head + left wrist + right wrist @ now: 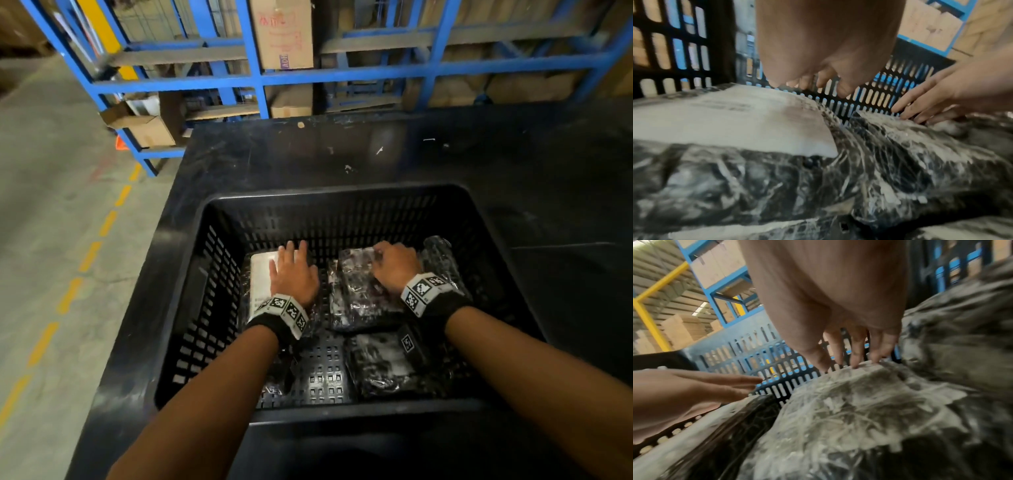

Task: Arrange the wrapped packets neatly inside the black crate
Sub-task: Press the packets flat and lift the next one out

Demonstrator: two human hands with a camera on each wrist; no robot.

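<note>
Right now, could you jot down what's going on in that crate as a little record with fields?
Container: black crate on a dark table
Contents: several plastic-wrapped packets
Left hand: lies flat on the white-labelled packet, fingers straight
Right hand: fingers curled over the far edge of the middle packet
Near packet: untouched, by the front wall
Bare floor: front-left part of the crate

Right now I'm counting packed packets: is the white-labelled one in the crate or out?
In. The white-labelled packet lies flat on the black crate floor, under the left hand.
</note>
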